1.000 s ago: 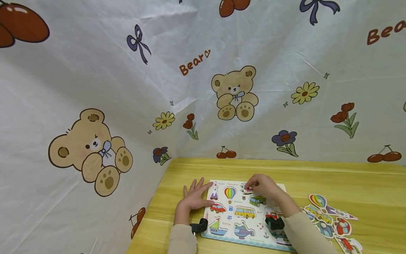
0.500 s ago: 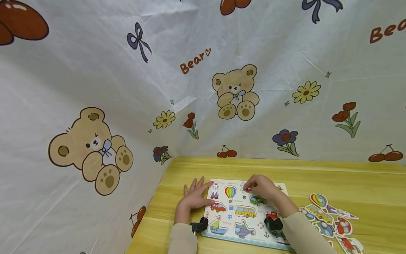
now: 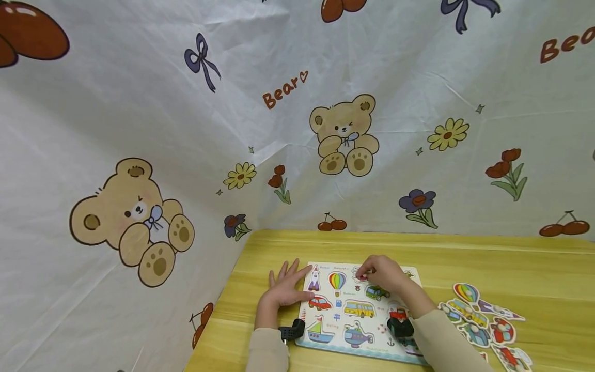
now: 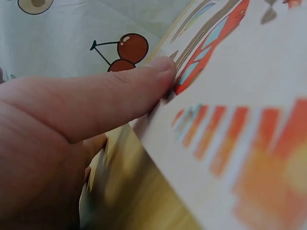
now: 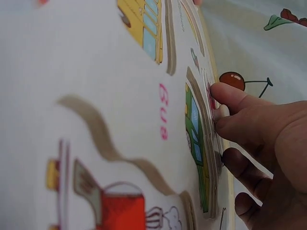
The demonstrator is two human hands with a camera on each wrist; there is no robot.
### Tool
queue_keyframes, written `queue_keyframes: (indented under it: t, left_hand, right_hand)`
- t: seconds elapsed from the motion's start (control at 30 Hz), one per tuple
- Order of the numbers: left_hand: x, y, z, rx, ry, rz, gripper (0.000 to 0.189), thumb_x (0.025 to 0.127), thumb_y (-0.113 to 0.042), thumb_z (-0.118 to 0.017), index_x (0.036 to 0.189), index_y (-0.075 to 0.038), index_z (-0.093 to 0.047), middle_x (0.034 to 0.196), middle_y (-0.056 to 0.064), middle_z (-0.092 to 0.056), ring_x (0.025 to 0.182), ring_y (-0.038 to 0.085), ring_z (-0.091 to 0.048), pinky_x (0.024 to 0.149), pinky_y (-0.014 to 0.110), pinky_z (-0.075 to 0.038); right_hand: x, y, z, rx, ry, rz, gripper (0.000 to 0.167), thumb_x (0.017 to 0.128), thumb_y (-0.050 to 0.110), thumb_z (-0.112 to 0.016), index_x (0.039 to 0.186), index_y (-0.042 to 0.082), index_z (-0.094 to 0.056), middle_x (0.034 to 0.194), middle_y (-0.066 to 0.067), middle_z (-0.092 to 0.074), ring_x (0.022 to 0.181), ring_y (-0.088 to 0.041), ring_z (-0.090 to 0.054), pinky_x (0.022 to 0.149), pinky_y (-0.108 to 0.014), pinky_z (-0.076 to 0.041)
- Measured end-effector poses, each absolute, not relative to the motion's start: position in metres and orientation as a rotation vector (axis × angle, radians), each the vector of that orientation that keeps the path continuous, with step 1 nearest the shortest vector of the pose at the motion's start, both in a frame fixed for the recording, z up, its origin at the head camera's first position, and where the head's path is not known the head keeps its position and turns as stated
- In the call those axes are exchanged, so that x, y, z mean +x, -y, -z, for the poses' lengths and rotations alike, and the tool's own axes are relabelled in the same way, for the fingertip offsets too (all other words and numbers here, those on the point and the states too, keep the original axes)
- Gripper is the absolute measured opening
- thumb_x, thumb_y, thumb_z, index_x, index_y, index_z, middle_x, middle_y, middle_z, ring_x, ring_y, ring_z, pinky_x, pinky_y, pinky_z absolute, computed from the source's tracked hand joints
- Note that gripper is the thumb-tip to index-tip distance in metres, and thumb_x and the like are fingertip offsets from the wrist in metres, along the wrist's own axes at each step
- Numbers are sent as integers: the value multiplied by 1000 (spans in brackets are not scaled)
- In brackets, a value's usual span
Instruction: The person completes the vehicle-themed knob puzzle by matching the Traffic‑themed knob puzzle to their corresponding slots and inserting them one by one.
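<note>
A white wooden puzzle board (image 3: 338, 338) lies on the table, with pictured recesses of vehicles such as a rocket, a balloon, a bus and a submarine. My left hand (image 3: 284, 289) rests at its left edge, fingers spread, the thumb (image 4: 129, 96) on the rim beside the red car. Up at the helicopter recess, my right hand (image 3: 385, 274) pinches a small red-and-white puzzle piece (image 3: 361, 277). The right wrist view shows thumb and forefinger round the piece's pale knob (image 5: 220, 113), close over the board; most of the piece is hidden there. The other fingers hang loosely below.
Right of the board lies a loose pile of knobbed puzzle pieces: a balloon piece (image 3: 466, 293), a rocket piece (image 3: 504, 312), a yellow bus piece (image 3: 465, 311) and several others, some overlapping. A bear-printed cloth (image 3: 395, 67) stands behind and left of the wooden table (image 3: 548, 268).
My right hand has shifted very slightly left over the helicopter recess, and less of the pinched piece shows under the fingers. The left hand stays in place.
</note>
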State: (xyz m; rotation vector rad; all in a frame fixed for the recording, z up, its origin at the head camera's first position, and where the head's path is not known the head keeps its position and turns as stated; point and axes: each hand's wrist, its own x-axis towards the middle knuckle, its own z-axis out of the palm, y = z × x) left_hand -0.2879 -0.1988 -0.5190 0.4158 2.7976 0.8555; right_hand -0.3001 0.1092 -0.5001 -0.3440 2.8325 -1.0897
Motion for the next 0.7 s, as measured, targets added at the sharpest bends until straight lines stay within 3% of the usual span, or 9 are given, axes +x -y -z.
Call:
queue_keyframes:
  t: [0.3,0.7]
  left_hand:
    - [-289,202,521,453,-2783,-893,67,91,-39,-70,152,-30,-43,169,8,-16,156,42,-1,116,73,13]
    - [-289,200,521,412,-2801,-912,64,91,-35,-70,150,-30,-46,168,6,-20,156,41,-3,116,73,11]
  right_hand:
    - [-302,-111,500,-360,-2831,1094,22,90,1,-65,90,18,-80,97,-1,-69,84,-17,-54,70,-28,-44]
    - [-301,-113,500,-377,-2853,1105,24,89,1,-64,91,18,-80,99,0,-70,85,-17,-56,73,-29,-46]
